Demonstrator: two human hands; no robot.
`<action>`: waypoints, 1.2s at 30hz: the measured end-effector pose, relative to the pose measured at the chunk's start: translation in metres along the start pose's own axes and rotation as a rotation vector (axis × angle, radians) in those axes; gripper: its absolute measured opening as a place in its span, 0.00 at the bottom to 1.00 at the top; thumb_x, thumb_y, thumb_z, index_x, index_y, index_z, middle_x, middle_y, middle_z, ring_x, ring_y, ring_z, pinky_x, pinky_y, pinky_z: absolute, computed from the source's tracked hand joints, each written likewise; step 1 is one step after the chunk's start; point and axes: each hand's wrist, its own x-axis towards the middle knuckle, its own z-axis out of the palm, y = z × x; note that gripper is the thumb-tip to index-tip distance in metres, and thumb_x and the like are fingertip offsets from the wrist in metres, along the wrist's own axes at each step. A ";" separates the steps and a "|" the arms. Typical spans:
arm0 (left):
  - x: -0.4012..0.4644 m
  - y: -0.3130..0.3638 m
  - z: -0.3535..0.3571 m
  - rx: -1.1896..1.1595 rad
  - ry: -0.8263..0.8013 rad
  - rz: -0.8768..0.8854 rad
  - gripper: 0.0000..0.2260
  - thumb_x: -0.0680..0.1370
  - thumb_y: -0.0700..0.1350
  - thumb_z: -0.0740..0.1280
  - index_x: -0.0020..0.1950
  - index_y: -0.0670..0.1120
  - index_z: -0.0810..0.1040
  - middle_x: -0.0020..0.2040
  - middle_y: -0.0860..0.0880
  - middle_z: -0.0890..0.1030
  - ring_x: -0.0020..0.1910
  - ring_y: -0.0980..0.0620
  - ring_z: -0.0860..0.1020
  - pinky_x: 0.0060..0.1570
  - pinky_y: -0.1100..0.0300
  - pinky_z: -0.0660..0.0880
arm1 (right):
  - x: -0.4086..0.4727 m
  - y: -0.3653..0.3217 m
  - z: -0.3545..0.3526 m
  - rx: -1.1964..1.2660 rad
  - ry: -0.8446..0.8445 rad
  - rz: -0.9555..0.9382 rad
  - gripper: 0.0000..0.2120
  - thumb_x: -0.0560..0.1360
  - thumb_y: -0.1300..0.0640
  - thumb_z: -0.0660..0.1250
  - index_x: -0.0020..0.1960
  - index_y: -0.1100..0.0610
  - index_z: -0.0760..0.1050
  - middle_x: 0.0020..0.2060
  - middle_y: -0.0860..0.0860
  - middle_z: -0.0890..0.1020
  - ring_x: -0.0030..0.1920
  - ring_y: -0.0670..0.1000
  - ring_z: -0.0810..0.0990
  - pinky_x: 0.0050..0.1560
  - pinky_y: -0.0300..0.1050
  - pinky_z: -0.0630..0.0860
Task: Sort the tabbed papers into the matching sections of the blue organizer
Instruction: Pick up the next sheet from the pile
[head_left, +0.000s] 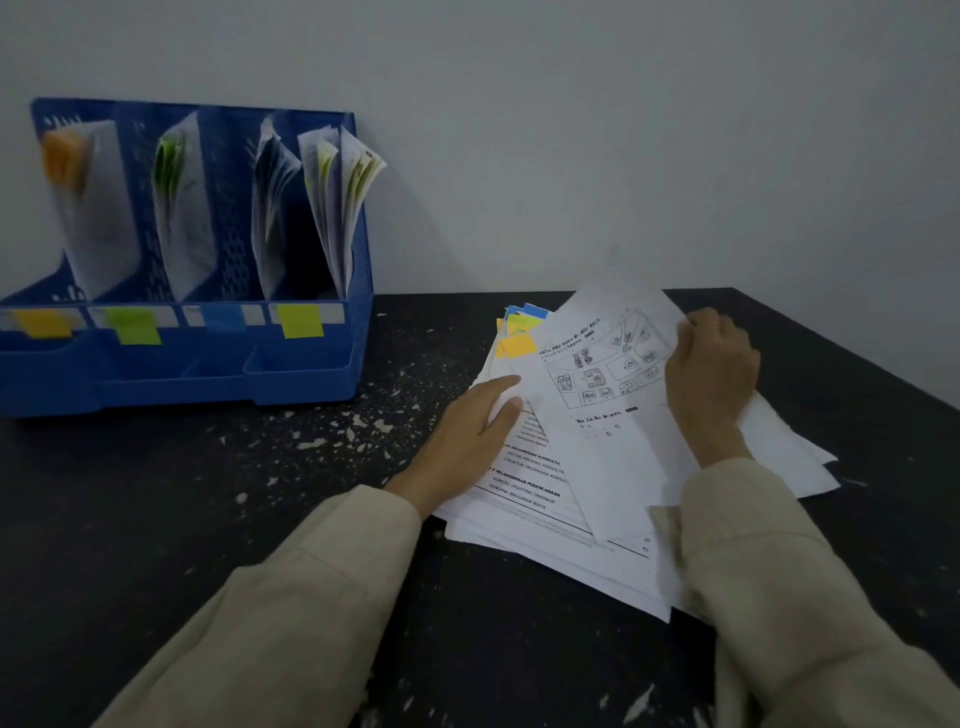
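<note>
A blue organizer (306, 374) stands at the left against the wall, its sections marked with orange, green, blue and yellow-green tabs and each holding papers. A loose pile of white papers (550, 519) lies on the dark table to the right, with orange, yellow and blue tabs (519, 330) sticking out at its far left corner. My right hand (711, 374) grips the right edge of the top sheet (597, 374), which shows a printed line drawing and is lifted and tilted. My left hand (467, 436) holds the left edge of sheets in the pile, thumb on top.
The table (234, 493) is black with white paint chips and scratches. Its right edge runs diagonally behind the pile. A plain grey wall (571, 156) stands right behind the organizer. Beige sleeves cover both forearms.
</note>
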 end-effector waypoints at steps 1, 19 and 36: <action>0.001 0.001 -0.001 -0.038 0.029 -0.009 0.17 0.82 0.47 0.56 0.71 0.46 0.67 0.69 0.51 0.70 0.66 0.58 0.67 0.62 0.71 0.60 | 0.000 -0.002 0.000 0.074 0.018 0.005 0.09 0.80 0.61 0.58 0.50 0.65 0.74 0.41 0.62 0.79 0.40 0.61 0.76 0.41 0.50 0.66; -0.003 0.020 -0.127 -0.159 0.635 0.139 0.18 0.75 0.38 0.69 0.53 0.61 0.73 0.74 0.48 0.57 0.74 0.58 0.55 0.64 0.75 0.58 | 0.007 -0.152 -0.023 1.064 -0.134 0.189 0.05 0.80 0.58 0.59 0.47 0.58 0.68 0.31 0.45 0.69 0.28 0.36 0.67 0.32 0.28 0.65; -0.068 0.006 -0.308 -0.237 0.620 0.130 0.19 0.74 0.32 0.67 0.44 0.57 0.84 0.50 0.54 0.84 0.54 0.49 0.80 0.52 0.55 0.78 | -0.014 -0.335 -0.013 1.410 -0.357 0.217 0.06 0.80 0.57 0.59 0.45 0.57 0.69 0.32 0.47 0.72 0.32 0.42 0.67 0.30 0.30 0.64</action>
